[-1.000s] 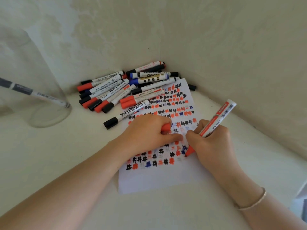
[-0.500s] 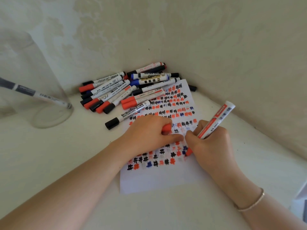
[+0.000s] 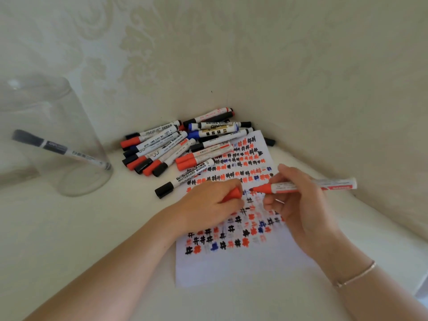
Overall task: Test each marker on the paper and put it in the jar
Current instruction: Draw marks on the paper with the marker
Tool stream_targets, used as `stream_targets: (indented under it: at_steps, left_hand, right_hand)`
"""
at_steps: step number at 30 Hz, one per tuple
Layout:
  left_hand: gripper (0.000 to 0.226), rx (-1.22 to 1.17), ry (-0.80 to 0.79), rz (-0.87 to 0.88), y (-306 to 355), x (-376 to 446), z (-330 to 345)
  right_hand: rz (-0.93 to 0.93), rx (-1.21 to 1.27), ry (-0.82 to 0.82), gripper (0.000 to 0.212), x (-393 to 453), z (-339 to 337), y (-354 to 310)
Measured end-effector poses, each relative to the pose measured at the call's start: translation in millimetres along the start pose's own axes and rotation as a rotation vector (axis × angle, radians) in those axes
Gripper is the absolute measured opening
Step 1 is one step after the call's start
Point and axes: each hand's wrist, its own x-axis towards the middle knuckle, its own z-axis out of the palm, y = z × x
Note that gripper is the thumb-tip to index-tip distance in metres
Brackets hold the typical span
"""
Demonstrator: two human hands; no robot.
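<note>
A white paper [image 3: 231, 267] covered with rows of black, red and blue test marks lies on the table. My right hand [image 3: 298, 205] holds an uncapped red marker [image 3: 308, 186] level above the paper, its tip pointing left. My left hand [image 3: 210, 205] rests on the paper and grips the red cap [image 3: 232, 194], whose mouth faces the marker's tip a short gap away. A clear glass jar [image 3: 58, 140] stands at the left with one black marker [image 3: 62, 149] leaning inside.
A pile of capped markers [image 3: 183, 144] in red, black and blue lies in the corner behind the paper. One black whiteboard marker [image 3: 185, 177] lies apart beside my left hand. Patterned walls close in at the back and the right.
My right hand lifted the red marker off the paper and turned it level, tip toward the cap in my left hand. The left hand stayed on the paper.
</note>
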Motion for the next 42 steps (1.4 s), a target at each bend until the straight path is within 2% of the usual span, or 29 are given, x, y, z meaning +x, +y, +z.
stream_targets:
  at_steps: [7, 11, 13, 15, 17, 19, 22, 24, 26, 30, 34, 36, 38, 39, 41, 42]
  left_hand:
    - [0.016, 0.023, -0.011, -0.007, 4, -2, -3]
    - [0.013, 0.018, 0.002, 0.041, 5, -3, -1]
    - [0.017, -0.012, 0.029, 0.071, 4, -5, 1]
    - [0.021, -0.058, 0.083, 0.076, 3, -6, 1]
    - [0.02, -0.145, 0.144, 0.078, 3, -5, 1]
    - [0.019, -0.248, 0.193, 0.094, 9, -6, 1]
    - [0.04, -0.384, 0.382, 0.096, 25, -9, 2]
    - [0.061, -0.438, 0.596, 0.051, 31, -9, -4]
    - [0.067, -0.419, 0.732, -0.002, 32, -10, -15]
    - [0.06, -0.435, 0.784, -0.101, 26, -18, -33]
    - [0.056, -0.414, 0.832, -0.17, 25, -35, -75]
    - [0.041, -0.296, 0.751, -0.192, 21, -47, -110]
    - [0.02, -0.285, 0.659, -0.182, 18, -63, -142]
    - [0.011, -0.281, 0.664, -0.16, 16, -72, -157]
    - [0.004, -0.244, 0.801, -0.112, 15, -91, -188]
    - [0.009, -0.213, 0.907, -0.095, 14, -101, -204]
  right_hand:
    - [-0.019, -0.086, -0.019, 0.018, 5, 9, 8]
    - [-0.025, -0.273, -0.081, 0.019, 6, 9, 16]
    - [0.024, -0.257, -0.164, 0.017, 5, 11, 14]
    - [0.108, -0.159, -0.221, 0.025, 5, 13, 6]
    - [0.133, -0.113, -0.17, 0.033, 9, 15, -2]
    - [0.029, -0.169, -0.047, 0.032, 13, 19, -5]
    - [-0.119, -0.135, 0.076, 0.033, 8, 35, 1]
    - [-0.134, -0.087, 0.076, 0.033, -1, 51, 8]
    - [-0.136, -0.052, 0.059, 0.03, -9, 66, 13]
    - [-0.176, -0.027, -0.022, 0.02, -8, 99, 3]
    - [-0.203, -0.15, -0.243, 0.033, 10, 130, -19]
    - [-0.158, -0.214, -0.266, 0.038, 25, 141, -27]
    - [-0.046, -0.206, -0.273, 0.037, 39, 146, -31]
    - [0.014, -0.187, -0.289, 0.037, 44, 147, -31]
    - [0.071, -0.303, -0.322, 0.042, 52, 146, -23]
    - [0.034, -0.522, -0.359, 0.035, 53, 143, -16]
